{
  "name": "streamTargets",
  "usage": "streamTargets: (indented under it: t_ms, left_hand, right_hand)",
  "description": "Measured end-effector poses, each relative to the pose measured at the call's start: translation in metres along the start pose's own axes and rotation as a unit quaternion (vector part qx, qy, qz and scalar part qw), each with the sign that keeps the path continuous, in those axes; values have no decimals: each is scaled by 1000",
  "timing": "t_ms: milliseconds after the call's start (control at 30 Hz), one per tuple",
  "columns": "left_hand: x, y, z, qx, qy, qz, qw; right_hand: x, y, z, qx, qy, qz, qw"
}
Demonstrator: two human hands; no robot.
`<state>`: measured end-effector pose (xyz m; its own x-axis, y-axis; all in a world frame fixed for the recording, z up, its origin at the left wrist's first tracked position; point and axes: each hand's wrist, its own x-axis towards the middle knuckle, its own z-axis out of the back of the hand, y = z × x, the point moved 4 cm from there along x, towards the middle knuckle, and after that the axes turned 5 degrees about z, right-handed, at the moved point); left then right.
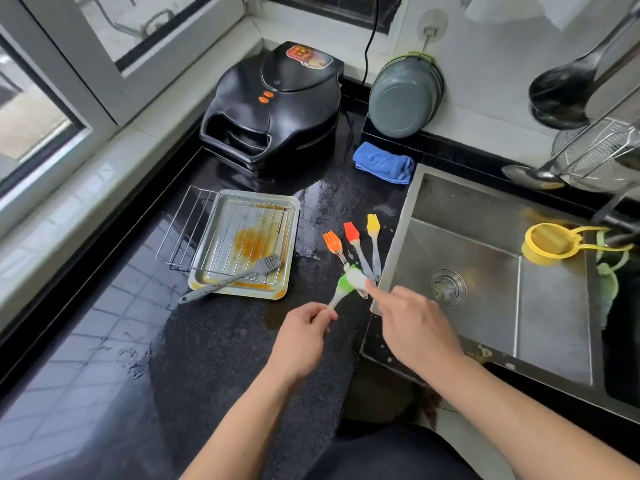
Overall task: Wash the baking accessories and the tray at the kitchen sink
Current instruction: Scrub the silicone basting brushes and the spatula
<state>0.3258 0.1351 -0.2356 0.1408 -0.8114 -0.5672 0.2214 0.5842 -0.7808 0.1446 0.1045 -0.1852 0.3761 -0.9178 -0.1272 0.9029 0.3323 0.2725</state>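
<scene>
The left hand (304, 332) has its fingers curled and pinches the clear handle of a green brush (342, 289), near the end of the handle. The brush points up and to the right, over the wet black counter (214, 341). The right hand (412, 323) is just beside it, above the left edge of the sink (554, 323). Its fingers reach toward the brush head, and at their tips there is a small white thing (356, 277), blurred, which lies against the green bristles. Whether the fingers pinch this white thing or only touch it, I cannot tell. The two hands are near each other but they do not touch.

On the counter, just beyond the green brush, three more brushes lie side by side: an orange brush (333, 242), a red brush (351, 233) and a yellow brush (373, 224). To the left is the metal tray (287, 244), with brown-orange stains, and a wire rack (187, 230) lies in it and sticks out to the left. A grey brush (242, 275) rests across the front corner of the tray. A folded blue cloth (382, 163) lies near the back corner of the sink.
</scene>
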Motion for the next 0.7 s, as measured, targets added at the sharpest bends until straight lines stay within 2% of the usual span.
streamTargets:
  t_ms: [100, 200, 333, 433, 533, 567, 633, 700]
  left_hand:
    - [0, 1, 1, 6, -2, 3, 1000]
    - [-1, 0, 1, 7, 3, 3, 1000]
    - [1, 0, 0, 13, 14, -5, 1000]
    - [1, 0, -4, 9, 28, -9, 1000]
    - [2, 5, -6, -16, 40, -9, 999]
    - [3, 6, -8, -32, 51, -6, 998]
    - [1, 9, -13, -116, 87, 31, 989]
    - [-2, 9, -18, -236, 140, 75, 959]
  right_hand:
    - [-5, 8, -3, -1, 24, 37, 999]
    - [0, -7, 2, 23, 1, -3, 1000]
    - [-8, 9, -2, 1, 23, 56, 998]
    - [-3, -7, -1, 10, -9, 8, 1000]
    - [-19, 11, -8, 6, 18, 71, 997]
    - [-23, 13, -11, 4, 20, 82, 996]
    - [-17, -2, -9, 12, -5, 36, 999]
    - [-12, -10, -6, 17, -20, 7, 1000]
